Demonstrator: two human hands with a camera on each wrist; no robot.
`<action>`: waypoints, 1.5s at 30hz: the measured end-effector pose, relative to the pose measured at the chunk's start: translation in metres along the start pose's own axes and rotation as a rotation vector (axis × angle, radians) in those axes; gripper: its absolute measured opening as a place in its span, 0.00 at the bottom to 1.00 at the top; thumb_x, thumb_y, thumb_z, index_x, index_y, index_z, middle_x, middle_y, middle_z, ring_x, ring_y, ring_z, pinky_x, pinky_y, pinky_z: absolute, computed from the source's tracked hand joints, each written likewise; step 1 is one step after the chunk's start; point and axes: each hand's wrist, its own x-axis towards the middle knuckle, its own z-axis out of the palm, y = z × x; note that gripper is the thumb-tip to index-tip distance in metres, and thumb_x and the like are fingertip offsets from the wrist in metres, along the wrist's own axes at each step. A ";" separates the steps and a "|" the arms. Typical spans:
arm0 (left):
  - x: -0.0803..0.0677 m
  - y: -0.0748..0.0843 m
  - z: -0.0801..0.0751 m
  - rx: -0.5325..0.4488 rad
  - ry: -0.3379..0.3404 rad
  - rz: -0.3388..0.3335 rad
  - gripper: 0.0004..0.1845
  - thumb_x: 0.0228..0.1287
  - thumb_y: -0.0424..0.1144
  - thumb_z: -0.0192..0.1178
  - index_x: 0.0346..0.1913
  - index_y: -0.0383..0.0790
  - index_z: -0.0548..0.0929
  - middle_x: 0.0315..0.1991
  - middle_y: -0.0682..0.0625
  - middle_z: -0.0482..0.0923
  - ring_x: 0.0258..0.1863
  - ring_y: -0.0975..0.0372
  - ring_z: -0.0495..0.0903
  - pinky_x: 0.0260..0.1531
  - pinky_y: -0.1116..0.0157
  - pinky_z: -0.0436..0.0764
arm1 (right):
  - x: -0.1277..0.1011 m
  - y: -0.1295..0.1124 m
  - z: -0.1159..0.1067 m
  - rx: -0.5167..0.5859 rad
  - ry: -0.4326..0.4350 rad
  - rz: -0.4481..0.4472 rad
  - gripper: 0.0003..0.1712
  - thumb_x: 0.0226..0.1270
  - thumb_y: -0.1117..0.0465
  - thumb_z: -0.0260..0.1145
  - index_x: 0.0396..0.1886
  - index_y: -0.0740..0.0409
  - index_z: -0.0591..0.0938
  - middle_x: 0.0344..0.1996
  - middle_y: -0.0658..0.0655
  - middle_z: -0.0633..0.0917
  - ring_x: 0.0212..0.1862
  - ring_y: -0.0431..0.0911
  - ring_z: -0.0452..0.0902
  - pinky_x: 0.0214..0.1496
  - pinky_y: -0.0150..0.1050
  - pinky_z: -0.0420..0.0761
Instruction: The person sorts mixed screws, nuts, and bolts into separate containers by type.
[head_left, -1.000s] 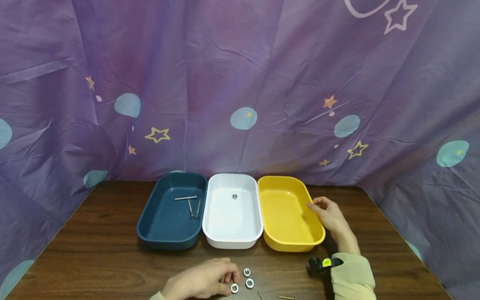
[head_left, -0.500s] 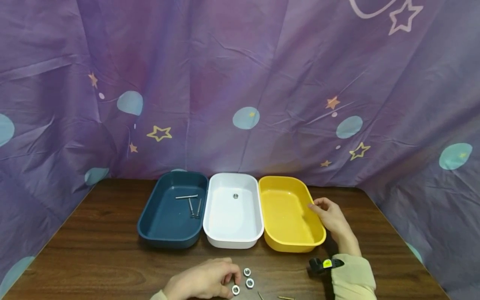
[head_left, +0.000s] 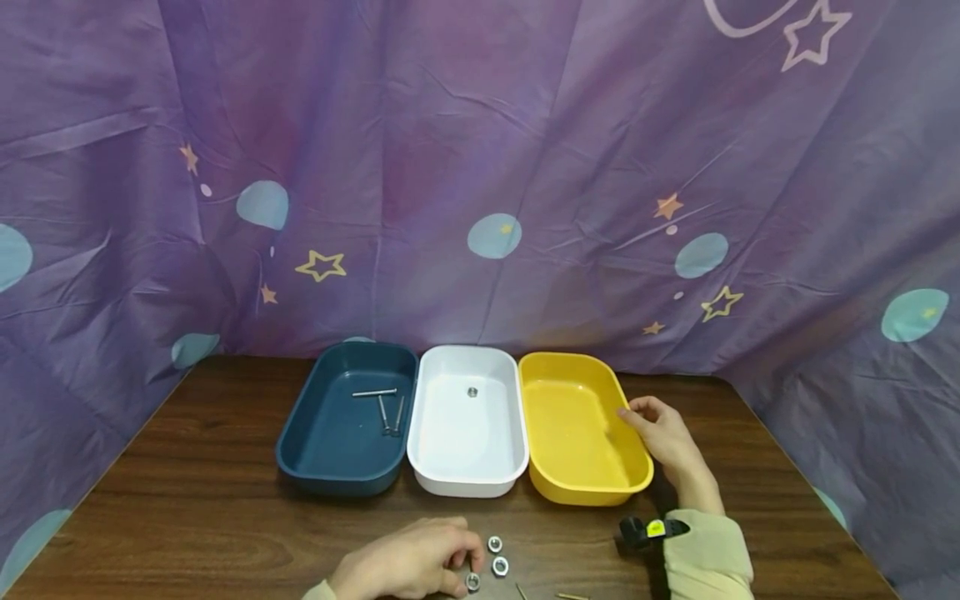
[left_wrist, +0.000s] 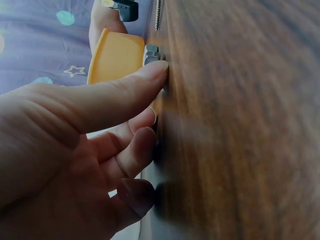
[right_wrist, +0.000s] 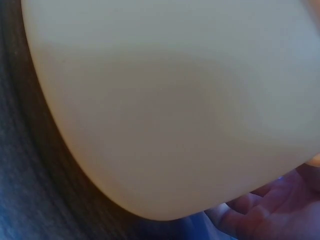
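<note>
My left hand [head_left: 412, 560] is low at the table's front, thumb and index fingertip at a silver hex nut [head_left: 472, 582], pinching it. In the left wrist view, the thumb [left_wrist: 125, 95] covers part of the nut [left_wrist: 151, 53]; the other fingers are bent, tips near the wood. Two more hex nuts, one farther back [head_left: 495, 544] and one nearer [head_left: 500, 567], lie just right of that hand. My right hand [head_left: 670, 442] grips the yellow tray [head_left: 588, 497] by its right rim, thumb over the inside. The right wrist view shows mostly that tray's pale, blurred wall [right_wrist: 165, 130].
A blue tray [head_left: 341, 485] holds three bolts [head_left: 375, 392]. Beside it, a white tray [head_left: 467, 487] holds one nut [head_left: 472, 392]. Two brass-coloured screws, one upright in view [head_left: 521, 591] and one lying sideways [head_left: 572, 596], are at the lower edge. A purple curtain [head_left: 420, 167] hangs behind.
The nut at my left fingertips has shifted slightly toward the front and looks more tilted. My right hand keeps its hold on the yellow tray. The head view has drifted slightly.
</note>
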 end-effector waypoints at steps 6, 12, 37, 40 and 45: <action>0.000 0.002 -0.001 0.028 0.007 0.018 0.11 0.52 0.39 0.73 0.34 0.56 0.80 0.30 0.66 0.67 0.30 0.75 0.66 0.32 0.76 0.67 | -0.001 0.000 -0.002 -0.002 0.003 -0.005 0.19 0.70 0.56 0.64 0.47 0.68 0.74 0.32 0.56 0.74 0.32 0.44 0.71 0.30 0.34 0.75; -0.001 0.004 -0.002 0.026 0.021 0.001 0.11 0.53 0.39 0.72 0.35 0.55 0.80 0.30 0.65 0.67 0.31 0.74 0.67 0.33 0.75 0.68 | -0.002 -0.001 -0.003 0.000 0.000 -0.005 0.19 0.70 0.56 0.64 0.48 0.68 0.74 0.33 0.56 0.74 0.32 0.44 0.71 0.31 0.34 0.75; 0.005 0.022 -0.027 -0.014 0.031 0.024 0.09 0.57 0.41 0.71 0.35 0.53 0.79 0.30 0.66 0.68 0.30 0.75 0.68 0.34 0.75 0.70 | -0.001 0.001 0.000 0.030 0.012 -0.032 0.17 0.69 0.58 0.65 0.45 0.69 0.74 0.31 0.54 0.75 0.31 0.43 0.72 0.30 0.33 0.75; 0.007 0.023 -0.033 -0.031 0.047 0.023 0.09 0.57 0.38 0.71 0.35 0.51 0.79 0.30 0.65 0.69 0.30 0.75 0.69 0.34 0.75 0.71 | -0.001 0.000 0.001 0.029 0.011 -0.032 0.17 0.69 0.58 0.65 0.46 0.69 0.74 0.31 0.54 0.75 0.31 0.42 0.72 0.31 0.33 0.75; 0.013 0.025 -0.048 -0.057 0.061 0.028 0.09 0.58 0.36 0.70 0.35 0.50 0.79 0.30 0.63 0.70 0.30 0.74 0.70 0.33 0.75 0.72 | -0.001 0.000 0.000 0.020 0.012 -0.019 0.18 0.69 0.58 0.65 0.46 0.68 0.74 0.31 0.55 0.74 0.32 0.43 0.71 0.31 0.33 0.74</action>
